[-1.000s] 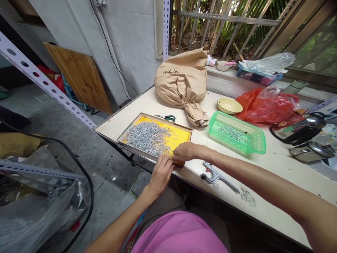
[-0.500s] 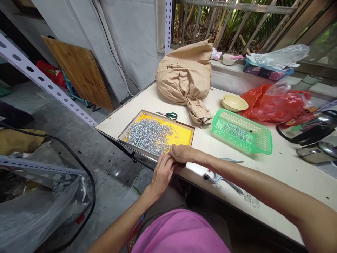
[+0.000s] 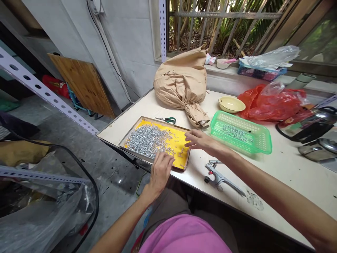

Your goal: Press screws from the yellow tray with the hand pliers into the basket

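Observation:
A shallow tray (image 3: 123, 142) with a yellow bottom holds a heap of small silver screw-like pieces (image 3: 147, 138); a few lie scattered toward its right side. My left hand (image 3: 160, 172) is at the tray's near edge, its fingers drawn together in a pinch. Whatever is between those fingertips is too small to make out. Over the tray's right edge hovers my right hand (image 3: 200, 140), fingers loosely bent and apart, with nothing visible in them. To the right, a green plastic basket (image 3: 263, 138) contains more of the silver pieces (image 3: 235, 133).
A grey plier-like tool (image 3: 221, 178) lies near the table's front edge beside small clear bits (image 3: 255, 200). Green-handled scissors (image 3: 170, 120) rest behind the tray. Farther back are a tied brown sack (image 3: 181, 82), a cream bowl (image 3: 231, 104), red plastic bags (image 3: 273, 103) and a kettle (image 3: 316, 123).
My hands were together at the tray's near right corner and are now apart. The right one has moved up and away, its fingers opening; the left stays by the near edge.

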A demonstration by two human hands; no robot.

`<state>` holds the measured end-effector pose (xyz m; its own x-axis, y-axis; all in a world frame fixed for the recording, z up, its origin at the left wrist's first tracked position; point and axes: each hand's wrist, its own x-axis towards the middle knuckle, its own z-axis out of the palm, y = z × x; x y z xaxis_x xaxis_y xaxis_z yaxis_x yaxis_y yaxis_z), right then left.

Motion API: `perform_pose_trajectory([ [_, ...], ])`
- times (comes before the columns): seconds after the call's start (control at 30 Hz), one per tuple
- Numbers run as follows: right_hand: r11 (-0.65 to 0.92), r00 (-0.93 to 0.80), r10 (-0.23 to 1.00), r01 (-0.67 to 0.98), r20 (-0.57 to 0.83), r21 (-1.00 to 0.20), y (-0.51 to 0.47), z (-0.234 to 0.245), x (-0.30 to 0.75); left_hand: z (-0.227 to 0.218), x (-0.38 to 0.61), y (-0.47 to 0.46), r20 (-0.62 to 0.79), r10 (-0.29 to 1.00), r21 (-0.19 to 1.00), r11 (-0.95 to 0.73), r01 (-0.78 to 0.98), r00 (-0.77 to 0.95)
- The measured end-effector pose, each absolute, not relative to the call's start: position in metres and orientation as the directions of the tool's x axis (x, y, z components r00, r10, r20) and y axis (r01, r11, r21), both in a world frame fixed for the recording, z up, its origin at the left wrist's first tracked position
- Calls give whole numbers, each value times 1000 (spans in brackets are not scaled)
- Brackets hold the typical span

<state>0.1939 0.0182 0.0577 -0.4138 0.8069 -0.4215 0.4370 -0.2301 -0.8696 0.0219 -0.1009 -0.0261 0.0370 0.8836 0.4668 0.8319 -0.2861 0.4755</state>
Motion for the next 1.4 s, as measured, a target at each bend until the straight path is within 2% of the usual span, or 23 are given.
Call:
perform_pose_trajectory([
  [0.2, -79, -346, 904, 441, -251, -894, -19, 42, 277, -18, 33, -54, 334, 933, 328, -247, 912, 132],
  [0.37, 89, -258, 961, 624, -97, -776, -62, 8, 334, -30, 55, -31, 187, 962, 224, -241, 944, 201],
  [0.5, 59, -213, 970, 676, -118, -734, -89, -9, 358, -29, 67, -24, 128, 967, 182, -243, 953, 222],
  [0.67, 20, -167, 979, 647, -117, -762, -101, -16, 370, -21, 59, -14, 104, 987, 85, -130, 988, 121],
  [0.83, 60, -80, 997, 625, 13, -779, -104, -20, 368, -17, 43, -12, 209, 968, 135, -170, 976, 140],
  [0.97, 66, -49, 998, 648, 45, -759, -109, -25, 365, -14, 44, -22, 151, 948, 174, -303, 937, 279],
  [1.13, 79, -50, 997, 665, 62, -743, -117, -29, 365, -14, 40, -34, 57, 902, 136, -432, 892, 428],
  [1.2, 81, -53, 997, 664, 62, -743, -118, -28, 363, -16, 36, -33, 61, 898, 103, -441, 892, 437],
  [1.3, 111, -72, 994, 666, 85, -738, -119, -28, 361, -15, 30, -31, 112, 928, 56, -363, 930, 355],
  [1.4, 151, -99, 989, 670, 114, -727, -120, -29, 360, -11, 29, -33, 74, 925, 125, -380, 916, 374],
])
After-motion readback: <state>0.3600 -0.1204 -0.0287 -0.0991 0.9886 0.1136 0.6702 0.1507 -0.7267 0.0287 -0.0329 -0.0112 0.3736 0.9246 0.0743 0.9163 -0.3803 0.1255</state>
